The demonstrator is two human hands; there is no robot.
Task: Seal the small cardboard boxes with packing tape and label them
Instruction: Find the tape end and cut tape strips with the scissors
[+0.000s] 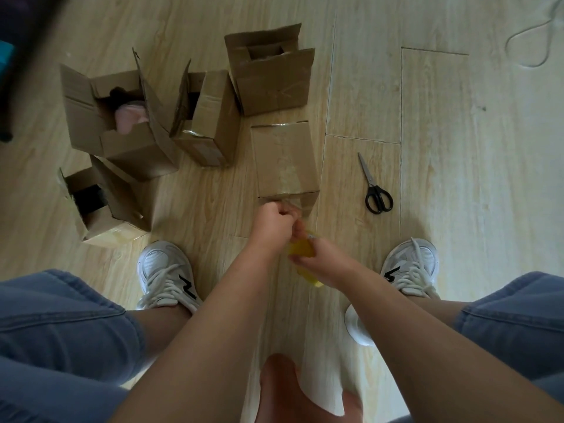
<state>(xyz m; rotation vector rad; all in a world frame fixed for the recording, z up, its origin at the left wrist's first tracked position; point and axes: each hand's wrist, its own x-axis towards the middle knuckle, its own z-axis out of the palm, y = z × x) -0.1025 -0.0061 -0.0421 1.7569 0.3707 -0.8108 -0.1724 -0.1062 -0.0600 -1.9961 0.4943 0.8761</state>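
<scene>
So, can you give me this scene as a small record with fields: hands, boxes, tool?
left hand: curled, seems to pinch the tape strip at the closed box's near edge
right hand: holds the yellow tape roll
closed box: taped along the top
open boxes: four, left of and behind it
scissors: on the floor, right of the closed box

Seemingly a room in a home, with a pale wood-plank floor point(457, 178) where small cardboard boxes point(283, 160), scissors point(377, 193) and a loose cord point(532, 32) lie.

Matt brown cardboard boxes point(283, 161) w/ glossy clear tape point(287, 175); pale woodgrain floor point(442, 148).
</scene>
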